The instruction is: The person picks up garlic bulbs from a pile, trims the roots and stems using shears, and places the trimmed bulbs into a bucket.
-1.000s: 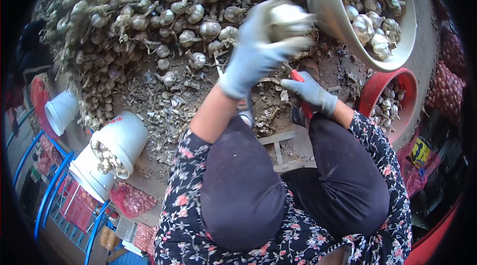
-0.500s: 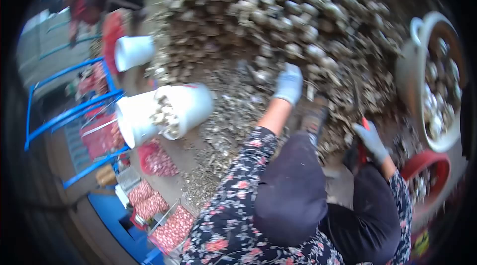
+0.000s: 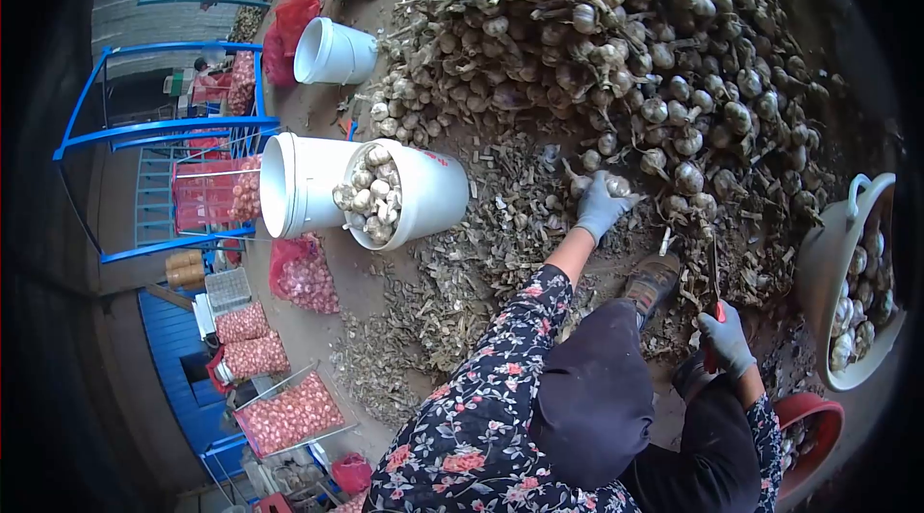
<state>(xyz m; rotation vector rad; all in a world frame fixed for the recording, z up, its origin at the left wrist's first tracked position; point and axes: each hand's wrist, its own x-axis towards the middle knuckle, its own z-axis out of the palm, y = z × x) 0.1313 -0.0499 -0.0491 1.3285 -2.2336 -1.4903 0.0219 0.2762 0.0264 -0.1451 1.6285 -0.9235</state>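
**Taking a bulb from the edge of the heap**

Head view: The left hand (image 3: 599,208), gloved, is stretched out to the near edge of the pile (image 3: 616,41). Its fingers are curled around a bulb (image 3: 617,185) that lies right at the foot of the heap, just above the litter of scraps (image 3: 481,243). The grip looks closed on the bulb, though the glove hides how firmly.

The right hand (image 3: 727,340), also gloved, waits low by the knee. It is wrapped around red-handled shears (image 3: 715,313), and I cannot tell whether the blades are apart or together.

To my eye, the step goes best if the bulb is grasped by its body rather than by the dry stalk. It should come straight out toward the lap, so that its neighbours do not roll down. The shears are better kept pointed away from the shoe (image 3: 654,277) until the bulb is close.

A bucket (image 3: 423,191) lies tipped on its side to the left, with bulbs at its mouth, and a second bucket (image 3: 298,181) touches it. A third (image 3: 332,51) stands farther off. On the right, a beige basin (image 3: 828,263) holds bulbs, with a red basin (image 3: 808,417) below it. Red mesh bags (image 3: 289,412) lie at lower left.
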